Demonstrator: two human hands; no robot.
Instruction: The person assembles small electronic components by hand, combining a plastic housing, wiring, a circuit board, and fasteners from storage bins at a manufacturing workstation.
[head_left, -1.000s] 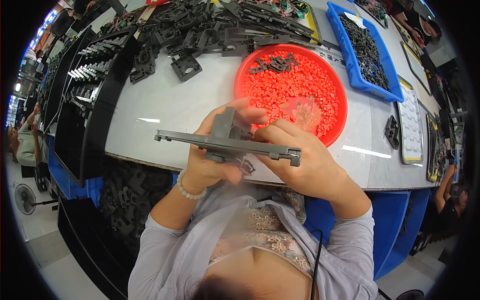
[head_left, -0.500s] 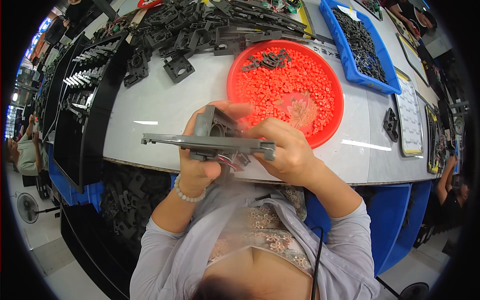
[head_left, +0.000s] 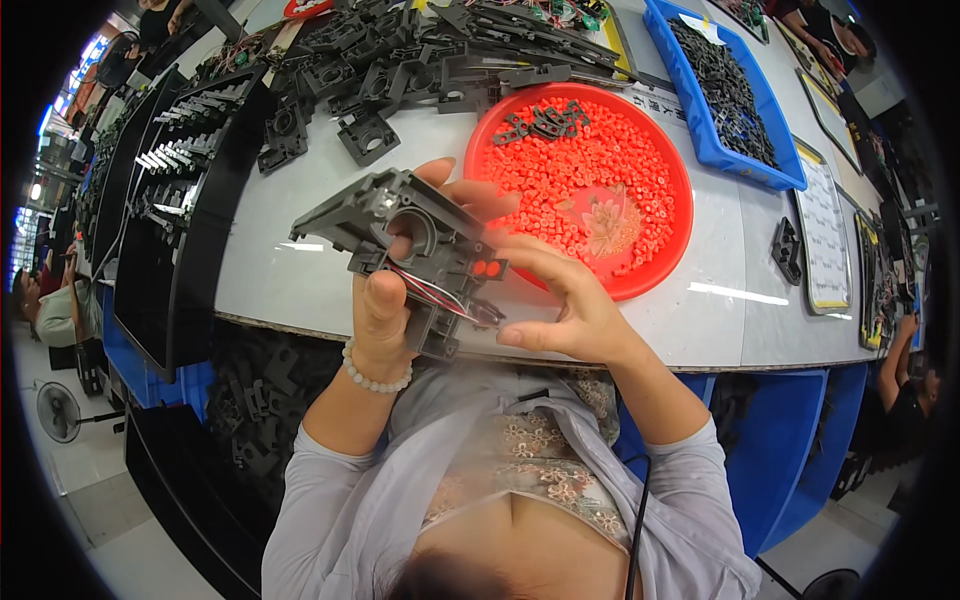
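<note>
My left hand [head_left: 385, 305] grips a dark grey plastic housing [head_left: 455, 250] over the table's front edge, its thumb at the near side and its fingers behind. The housing has a round opening, thin wires [head_left: 428, 290] running along it, and two small red pieces [head_left: 487, 268] at its right side. My right hand [head_left: 570, 305] is at the housing's right end with thumb and fingers apart; whether a fingertip touches the part I cannot tell. Just beyond sits a round red tray [head_left: 683, 215] of small red plastic pieces [head_left: 640, 165], with several dark clips [head_left: 545, 122] on top.
Similar grey housings [head_left: 370, 85] are heaped at the back. A blue bin [head_left: 790, 175] of small dark parts stands back right, near a single dark part [head_left: 786, 250] and a framed sheet [head_left: 825, 235]. On the left is a black rack [head_left: 190, 250] of metal pieces. Other people work nearby.
The housing has turned from edge-on to show its face with the opening, wires and red pieces. My right hand's fingers have spread from their earlier hold on its right end.
</note>
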